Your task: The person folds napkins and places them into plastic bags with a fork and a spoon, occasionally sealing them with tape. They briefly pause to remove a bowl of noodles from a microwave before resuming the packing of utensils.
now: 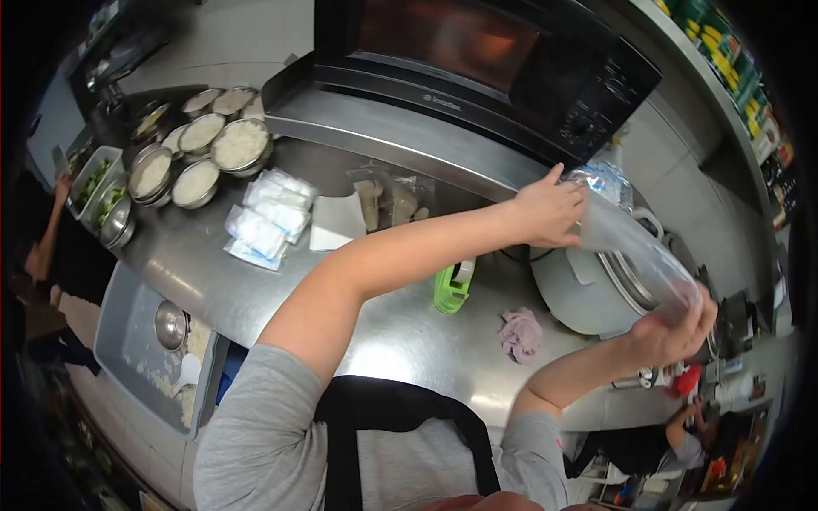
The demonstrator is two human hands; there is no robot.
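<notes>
A clear plastic bag (635, 243) is stretched between my two hands, over the edge of a large grey pot (567, 294). My left hand (552, 209) holds its upper left end, just below the microwave. At the lower right end, my right hand (677, 328) has its fingers closed round the bunched plastic. Below my left forearm stands a green tape dispenser (452, 289) with a roll in it. A crumpled pink cloth (521, 335) lies on the steel counter (383, 336), left of my right forearm.
A black microwave (443, 106) stands at the back. Several metal bowls of rice (241, 145), stacked plastic packets (271, 217) and a white pad (336, 221) lie left. A grey tub (128, 341) is at lower left. Other people (55, 230) appear left and lower right.
</notes>
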